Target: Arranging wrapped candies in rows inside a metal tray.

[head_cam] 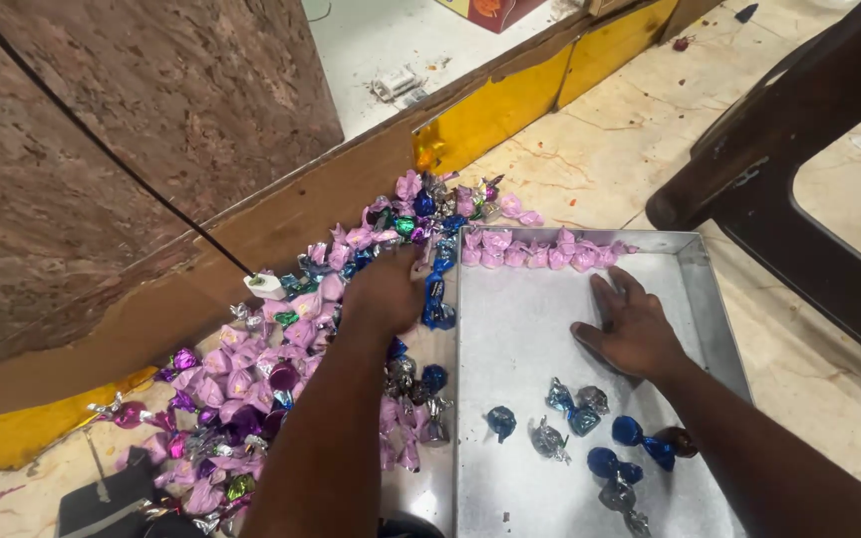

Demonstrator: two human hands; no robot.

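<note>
A steel tray lies on the marble floor. Along its far wall runs a row of pink sweets, touching one another. Near its front lie loose sweets in blue wrappers and silver wrappers, a little apart from each other. The rest of the tray bottom is bare metal.

The right hand rests flat and open on the tray floor, just below the pink row, fingers spread, grasping nothing.

The left hand reaches into the heap of sweets on the floor just left of the tray, mostly lilac with some purple, blue and green. Its fingers curl down into the heap; I cannot tell whether it grips one.

A dark chair leg stands beyond the tray's far right corner.
</note>
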